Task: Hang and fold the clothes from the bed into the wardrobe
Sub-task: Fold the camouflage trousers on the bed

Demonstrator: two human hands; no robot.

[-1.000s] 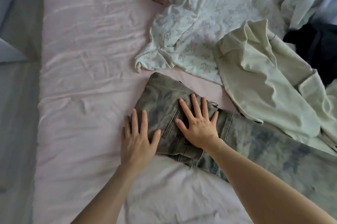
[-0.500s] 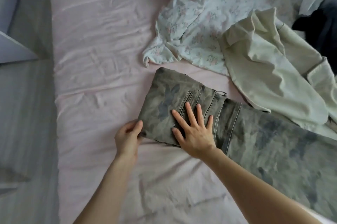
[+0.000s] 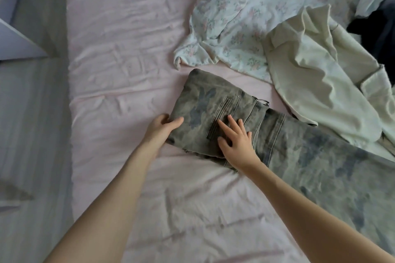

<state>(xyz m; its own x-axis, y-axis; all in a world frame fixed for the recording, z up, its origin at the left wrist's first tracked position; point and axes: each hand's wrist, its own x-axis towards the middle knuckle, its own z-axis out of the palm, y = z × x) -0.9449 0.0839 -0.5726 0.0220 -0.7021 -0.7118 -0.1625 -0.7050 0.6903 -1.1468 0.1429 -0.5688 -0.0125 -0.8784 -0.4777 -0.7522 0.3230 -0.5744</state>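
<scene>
Jeans (image 3: 213,100): heavy matt denim, mottled camouflage wash, stitched seams. Bed sheet (image 3: 128,49): thin pink cloth, creased, faint sheen. Far floral cloth (image 3: 235,16): light, rumpled. Right cream garment (image 3: 320,83): smooth matt fabric.

— What is hidden at the left hand (image 3: 163,127)?
— Its fingers are tucked under the jeans (image 3: 213,111).
— And cut off?
— The dark garment (image 3: 378,34) and jeans legs, by the right edge.

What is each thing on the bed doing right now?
camouflage jeans: partly folded, flat on the sheet
left hand: grips the jeans' folded edge
right hand: fingers spread, presses the jeans
floral cloth: crumpled
cream garment: unfolded, rumpled
pink sheet: wrinkled
</scene>
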